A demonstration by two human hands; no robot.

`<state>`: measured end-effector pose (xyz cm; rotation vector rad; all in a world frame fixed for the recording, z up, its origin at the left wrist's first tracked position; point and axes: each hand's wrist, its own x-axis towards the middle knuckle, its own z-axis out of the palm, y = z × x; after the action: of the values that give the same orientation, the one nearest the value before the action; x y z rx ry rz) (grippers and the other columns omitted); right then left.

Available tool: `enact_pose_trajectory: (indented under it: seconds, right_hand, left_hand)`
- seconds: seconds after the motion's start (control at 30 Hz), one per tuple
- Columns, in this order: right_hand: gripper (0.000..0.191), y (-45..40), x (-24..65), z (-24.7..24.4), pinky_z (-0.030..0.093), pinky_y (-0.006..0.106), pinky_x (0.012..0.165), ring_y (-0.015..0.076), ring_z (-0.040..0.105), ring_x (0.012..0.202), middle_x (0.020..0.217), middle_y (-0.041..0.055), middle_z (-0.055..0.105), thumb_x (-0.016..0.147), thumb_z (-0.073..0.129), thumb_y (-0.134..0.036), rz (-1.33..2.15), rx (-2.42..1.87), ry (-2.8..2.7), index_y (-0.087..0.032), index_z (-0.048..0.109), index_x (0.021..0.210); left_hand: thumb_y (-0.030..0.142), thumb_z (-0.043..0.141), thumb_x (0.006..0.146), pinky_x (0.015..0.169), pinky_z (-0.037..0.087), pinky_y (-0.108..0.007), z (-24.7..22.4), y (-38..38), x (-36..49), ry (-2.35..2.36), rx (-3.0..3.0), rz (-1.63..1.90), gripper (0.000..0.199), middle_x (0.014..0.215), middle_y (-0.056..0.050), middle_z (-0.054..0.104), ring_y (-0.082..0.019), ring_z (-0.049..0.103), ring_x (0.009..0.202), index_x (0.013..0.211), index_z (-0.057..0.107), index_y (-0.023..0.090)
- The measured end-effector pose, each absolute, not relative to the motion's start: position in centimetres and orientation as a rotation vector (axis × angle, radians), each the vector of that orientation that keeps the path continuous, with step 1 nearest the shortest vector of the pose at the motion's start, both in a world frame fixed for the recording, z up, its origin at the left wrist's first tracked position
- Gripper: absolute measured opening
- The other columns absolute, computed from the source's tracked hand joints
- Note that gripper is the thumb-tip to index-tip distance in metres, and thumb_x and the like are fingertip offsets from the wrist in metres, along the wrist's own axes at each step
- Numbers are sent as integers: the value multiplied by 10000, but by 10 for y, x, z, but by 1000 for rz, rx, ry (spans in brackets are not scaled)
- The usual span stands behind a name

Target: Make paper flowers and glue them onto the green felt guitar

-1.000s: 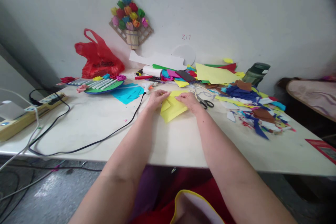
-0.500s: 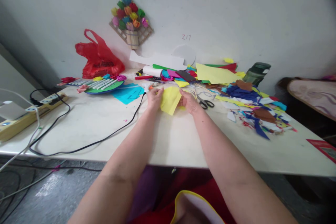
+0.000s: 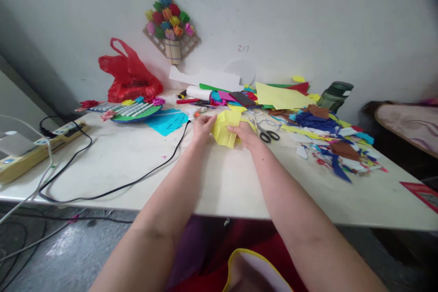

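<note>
A creased piece of yellow paper (image 3: pixel 224 130) is held up just above the white table (image 3: pixel 143 164). My left hand (image 3: pixel 203 126) pinches its left edge. On the other side, my right hand (image 3: pixel 245 134) grips the right part, with the thumb on the front and the other fingers partly hidden behind. Black-handled scissors (image 3: pixel 269 136) lie right of my right hand. Blue paper sheets (image 3: pixel 167 122) rest left of my left hand, near a black cable (image 3: pixel 150 173).
A red plastic bag (image 3: pixel 132 80), a green striped craft piece (image 3: pixel 137 112) and a power strip (image 3: pixel 41 150) are on the left. Coloured scraps (image 3: pixel 345 146) and a dark green bottle (image 3: pixel 335 96) are on the right. A phone (image 3: pixel 242 98) lies at the back.
The yellow paper has become more folded and creased between my hands. My right hand has shifted slightly, its thumb now further over the paper's front.
</note>
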<state>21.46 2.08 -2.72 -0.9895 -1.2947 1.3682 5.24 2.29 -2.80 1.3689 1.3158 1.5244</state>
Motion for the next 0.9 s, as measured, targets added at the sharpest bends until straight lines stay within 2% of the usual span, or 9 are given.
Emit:
enact_pose_trajectory:
  seconds: [0.1,0.27,0.47,0.67,0.9]
  right_hand:
    - [301,21,221,-25,515,368,796,226,669,794,837,65,722,558,771,-300,1398,-993,-1345,-162,678,808]
    - [261,16,222,-21,526,359,767,211,664,733,767,43,721,537,792,-281,1472,-1005,-1446,-174,679,747]
    - [239,15,220,-22,528,347,725,208,657,720,739,45,713,586,775,-328,1411,-1063,-1493,-170,675,735]
    - [249,21,220,-25,507,338,698,202,646,688,694,30,687,618,732,-377,1298,-1048,-1453,-164,664,728]
    - [252,22,219,-27,495,303,641,195,630,688,642,8,657,612,725,-392,1327,-1015,-1473,-173,655,714]
  left_hand:
    - [509,594,707,470,300,-205,-26,19,50,1331,1460,1506,376,531,20,472,-88,419,509,617,555,147]
    - [475,570,731,463,273,-216,-20,13,51,1412,1599,1466,360,515,29,440,-85,369,498,579,533,151]
    - [364,560,741,479,280,-223,-18,12,55,1474,1641,1420,267,535,27,449,-97,378,525,580,500,160]
    - [388,525,758,491,277,-227,-21,15,53,1498,1656,1447,289,548,25,437,-97,376,536,583,485,162]
    - [350,523,743,504,304,-226,-21,13,53,1445,1588,1432,217,558,26,448,-104,391,541,634,525,162]
